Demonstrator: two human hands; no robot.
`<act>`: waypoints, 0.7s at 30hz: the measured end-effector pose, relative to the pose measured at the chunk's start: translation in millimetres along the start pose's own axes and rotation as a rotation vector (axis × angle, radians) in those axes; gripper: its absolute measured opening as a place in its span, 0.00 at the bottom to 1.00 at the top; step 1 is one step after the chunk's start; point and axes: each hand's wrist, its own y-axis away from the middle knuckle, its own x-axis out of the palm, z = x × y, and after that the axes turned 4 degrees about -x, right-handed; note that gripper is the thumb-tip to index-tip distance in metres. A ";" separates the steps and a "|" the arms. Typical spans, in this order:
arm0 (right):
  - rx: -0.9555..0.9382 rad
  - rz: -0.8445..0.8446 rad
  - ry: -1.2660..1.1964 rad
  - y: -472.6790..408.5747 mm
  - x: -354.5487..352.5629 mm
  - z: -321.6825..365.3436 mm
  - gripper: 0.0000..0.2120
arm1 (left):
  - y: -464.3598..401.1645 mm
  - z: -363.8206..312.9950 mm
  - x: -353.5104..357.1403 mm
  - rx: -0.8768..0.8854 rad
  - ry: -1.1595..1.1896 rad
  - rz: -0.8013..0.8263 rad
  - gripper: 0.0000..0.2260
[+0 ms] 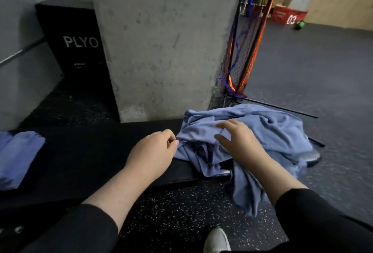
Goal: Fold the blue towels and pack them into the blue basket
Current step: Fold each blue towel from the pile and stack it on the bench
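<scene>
L hand (153, 149) pinching edge of towel pile (252, 137) on bench (90, 152) right end | R hand (236, 137) flat on it | pillar (161, 41) behind, folded towel (18, 156) cut off far left, basket not seen

I see both my forearms reaching forward, bare from the wrists back to black sleeves (84, 230) pushed up near the elbows. My left hand (153, 152) lies knuckles up, fingers curled in, thumb and forefinger meeting at the tip in a pinch on the edge of the blue towel (262, 131). My right hand (238, 139), just beside it, rests palm down with fingers spread and slightly bent, fingertips pressing into the cloth. My wrists are roughly level, the right a little further forward.
</scene>
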 end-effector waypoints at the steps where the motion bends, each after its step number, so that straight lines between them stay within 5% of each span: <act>1: 0.049 0.001 0.038 -0.9 -0.2 -11.7 0.18 | -3.5 -2.7 6.5 0.005 0.001 0.014 0.07; 13: 0.241 -0.060 0.317 -22.3 12.2 -65.1 0.18 | -27.0 -22.0 50.3 0.042 0.026 0.122 0.06; 21: 0.205 -0.162 0.269 -25.3 12.4 -62.9 0.04 | -27.2 -17.4 44.2 0.028 0.037 0.114 0.08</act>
